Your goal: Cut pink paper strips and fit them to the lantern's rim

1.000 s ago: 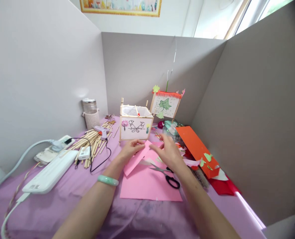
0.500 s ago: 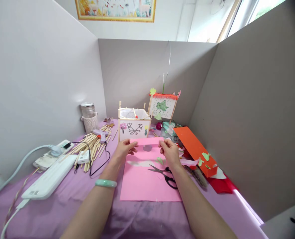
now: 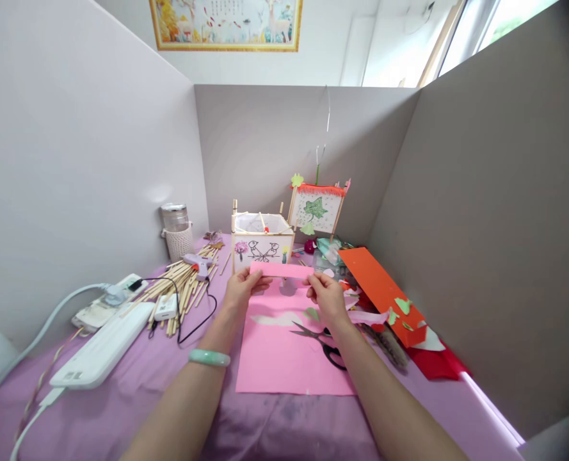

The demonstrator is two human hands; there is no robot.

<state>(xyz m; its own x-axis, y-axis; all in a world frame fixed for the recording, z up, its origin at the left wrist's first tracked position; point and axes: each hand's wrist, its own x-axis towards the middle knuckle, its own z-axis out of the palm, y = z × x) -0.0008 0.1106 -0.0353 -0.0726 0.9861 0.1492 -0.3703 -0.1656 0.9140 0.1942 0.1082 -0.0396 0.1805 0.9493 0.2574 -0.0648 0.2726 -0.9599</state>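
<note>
Left fingers point(image 3: 255, 278), right fingers point(image 3: 314, 280) closed, pinching pink strip point(image 3: 284, 271) at ends.

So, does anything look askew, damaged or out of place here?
Two things: dark smudges on the purple cloth, just this side of the pink sheet, look like stains; and the leaf-decorated frame tilts, while the bird-decorated frame beside it stands upright.

Smooth, matt pink paper strip point(image 3: 281, 271). Scissors point(image 3: 319, 335) of metal and black plastic. Wrinkled cloth point(image 3: 284, 428) at six o'clock.
</note>
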